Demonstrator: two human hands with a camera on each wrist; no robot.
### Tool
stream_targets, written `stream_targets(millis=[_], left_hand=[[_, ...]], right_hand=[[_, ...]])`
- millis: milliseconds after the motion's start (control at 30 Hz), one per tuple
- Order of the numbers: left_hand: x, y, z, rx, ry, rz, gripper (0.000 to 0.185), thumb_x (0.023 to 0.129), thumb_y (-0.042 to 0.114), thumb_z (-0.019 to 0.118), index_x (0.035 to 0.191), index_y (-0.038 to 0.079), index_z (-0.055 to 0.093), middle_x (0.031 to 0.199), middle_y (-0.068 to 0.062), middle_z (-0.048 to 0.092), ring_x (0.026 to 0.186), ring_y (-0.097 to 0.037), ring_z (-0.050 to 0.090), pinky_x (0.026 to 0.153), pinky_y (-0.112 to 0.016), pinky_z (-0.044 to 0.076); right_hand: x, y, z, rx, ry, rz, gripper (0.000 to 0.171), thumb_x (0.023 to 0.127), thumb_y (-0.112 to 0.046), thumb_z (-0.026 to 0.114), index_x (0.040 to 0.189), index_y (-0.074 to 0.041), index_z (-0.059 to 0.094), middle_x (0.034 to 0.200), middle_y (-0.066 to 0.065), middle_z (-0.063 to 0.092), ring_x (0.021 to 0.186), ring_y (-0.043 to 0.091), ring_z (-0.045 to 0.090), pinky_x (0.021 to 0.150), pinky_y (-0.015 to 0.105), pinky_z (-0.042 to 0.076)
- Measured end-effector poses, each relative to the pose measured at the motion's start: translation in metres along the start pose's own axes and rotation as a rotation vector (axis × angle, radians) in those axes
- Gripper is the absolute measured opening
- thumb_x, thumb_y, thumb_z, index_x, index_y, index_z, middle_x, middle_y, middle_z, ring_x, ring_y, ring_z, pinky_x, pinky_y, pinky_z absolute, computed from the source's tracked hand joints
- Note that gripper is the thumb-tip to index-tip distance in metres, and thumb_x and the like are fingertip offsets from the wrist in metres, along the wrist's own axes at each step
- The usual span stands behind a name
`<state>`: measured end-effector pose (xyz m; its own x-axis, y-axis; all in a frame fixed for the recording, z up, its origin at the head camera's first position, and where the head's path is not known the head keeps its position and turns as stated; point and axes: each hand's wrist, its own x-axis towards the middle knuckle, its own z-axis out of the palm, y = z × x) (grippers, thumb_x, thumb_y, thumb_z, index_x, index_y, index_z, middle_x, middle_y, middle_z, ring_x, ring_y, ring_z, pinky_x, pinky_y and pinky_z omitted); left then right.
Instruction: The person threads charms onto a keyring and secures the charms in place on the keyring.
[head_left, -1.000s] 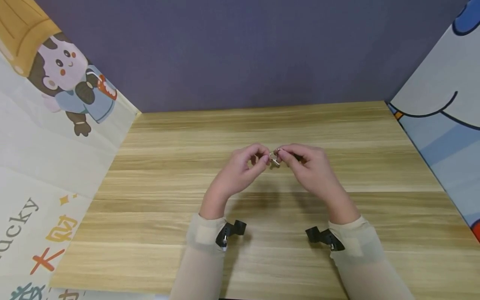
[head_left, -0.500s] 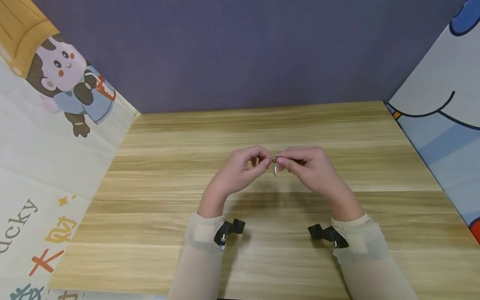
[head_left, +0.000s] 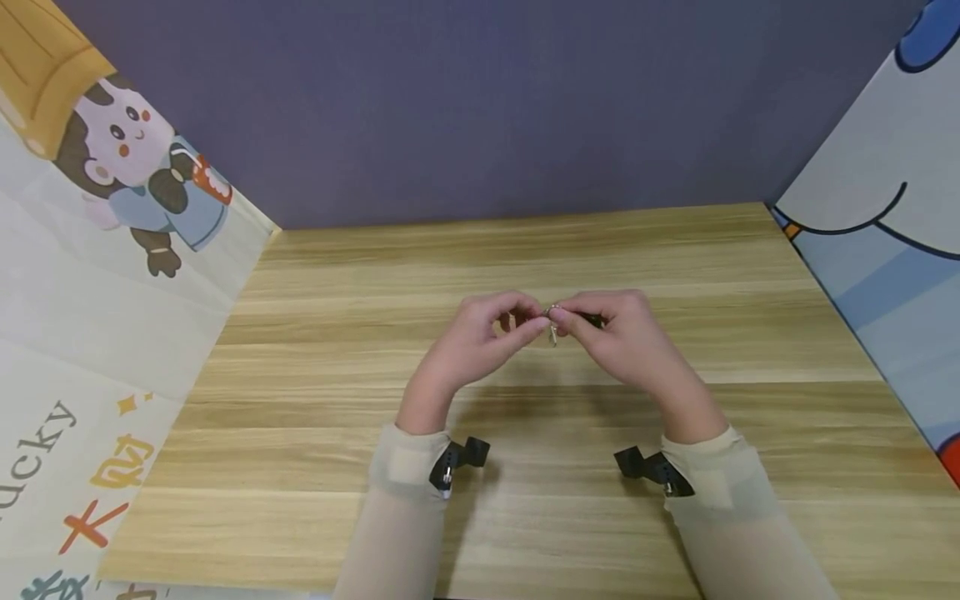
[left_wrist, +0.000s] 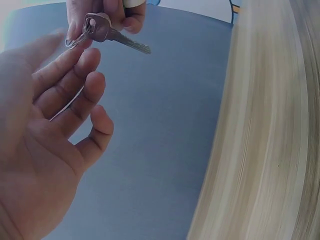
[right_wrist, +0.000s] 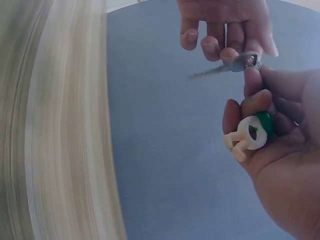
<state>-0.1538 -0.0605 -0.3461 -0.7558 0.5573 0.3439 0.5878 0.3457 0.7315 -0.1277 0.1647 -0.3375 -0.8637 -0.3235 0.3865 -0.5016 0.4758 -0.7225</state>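
Observation:
A metal key [left_wrist: 101,29] hangs from a thin split ring [left_wrist: 74,43] between the two hands, above the table. My left hand [head_left: 487,337] pinches the ring with thumb and index finger, its other fingers loosely bent. At the ring's other side, the thumb and index finger of my right hand [head_left: 622,337] grip it. Curled in the right fingers is a small green and white figure charm [right_wrist: 266,125], partly hidden by them. The key's blade points away from the ring in the right wrist view, slightly blurred.
The wood-grain table [head_left: 337,500] lies below both hands. A dark blue-grey panel [head_left: 487,108] stands along its back edge. Printed cartoon sheets flank it at the left [head_left: 60,292] and right [head_left: 885,250]. Both wrists carry black camera mounts.
The key has swung from slanted to hanging down between the hands. The fingertips of both hands have come closer together around the ring.

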Motion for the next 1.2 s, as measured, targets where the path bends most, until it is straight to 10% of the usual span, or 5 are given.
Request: stream_targets(millis=[500,1200], left_hand=[[0.002,-0.001,0.004,0.133,0.105,0.188,0.012,0.102,0.002,0.069,0.109,0.001,0.078,0.103,-0.011,0.082,0.083,-0.017,0.072,0.072,-0.029,0.059],[0.003,-0.003,0.016,-0.169,0.194,0.090,0.010,0.100,-0.002,0.070,0.108,-0.002,0.076,0.103,-0.016,0.080,0.094,-0.025,0.078,0.089,-0.028,0.064]], right_hand=[[0.001,-0.005,0.000,0.032,-0.088,0.217,0.025,0.109,-0.029,0.064,0.103,-0.014,0.084,0.088,0.003,0.078,0.075,0.019,0.063,0.065,0.026,0.051],[0.000,-0.005,0.008,0.138,0.079,0.298,0.025,0.105,-0.031,0.070,0.108,-0.010,0.083,0.091,0.015,0.079,0.073,0.016,0.064,0.061,0.025,0.051]])
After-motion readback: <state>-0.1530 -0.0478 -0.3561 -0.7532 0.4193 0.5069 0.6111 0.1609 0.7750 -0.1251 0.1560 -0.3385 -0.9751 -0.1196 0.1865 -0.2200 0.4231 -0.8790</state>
